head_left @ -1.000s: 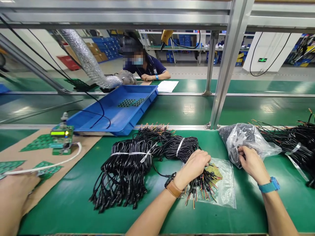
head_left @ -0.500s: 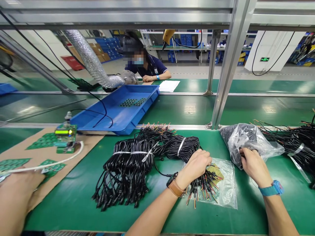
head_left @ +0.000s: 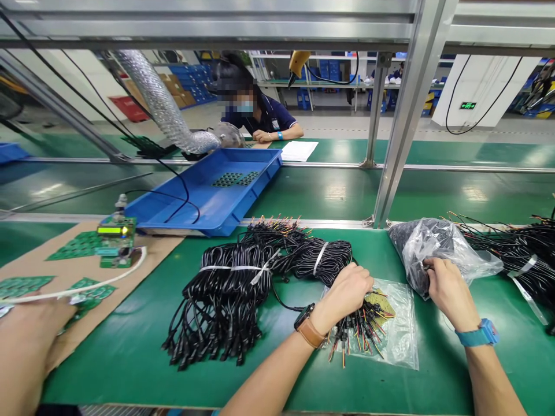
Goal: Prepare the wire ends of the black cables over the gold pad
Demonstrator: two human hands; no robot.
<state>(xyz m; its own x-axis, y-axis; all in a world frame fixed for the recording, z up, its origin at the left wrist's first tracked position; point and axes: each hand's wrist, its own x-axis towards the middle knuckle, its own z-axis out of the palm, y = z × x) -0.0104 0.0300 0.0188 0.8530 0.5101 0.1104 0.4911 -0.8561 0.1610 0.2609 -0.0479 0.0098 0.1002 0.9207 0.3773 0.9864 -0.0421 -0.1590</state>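
My left hand (head_left: 349, 287), with a brown-strapped watch at its wrist, is closed with fingertips pinched on a black cable (head_left: 284, 301) that runs in under the wrist from the bundles. The gripped end is mostly hidden. Below those fingers, short black connectors with red and yellow wire ends (head_left: 358, 330) lie on a flat clear plastic bag (head_left: 405, 341). My right hand (head_left: 448, 289), wearing a blue wrist strap, has its fingers curled at the mouth of a clear bag of black parts (head_left: 427, 245); what the fingertips hold is hidden.
Tied black cable bundles (head_left: 234, 283) lie left of my hands, more cables (head_left: 531, 248) at far right. A blue tray (head_left: 203, 214) holds small boards. At left, another person's hand (head_left: 39, 323) rests near green circuit boards (head_left: 78, 245) and a lit display. A masked person sits opposite.
My right hand shifts slightly right at the bag's mouth. My left hand stays nearly in place. The other person's hand at left moves slightly.
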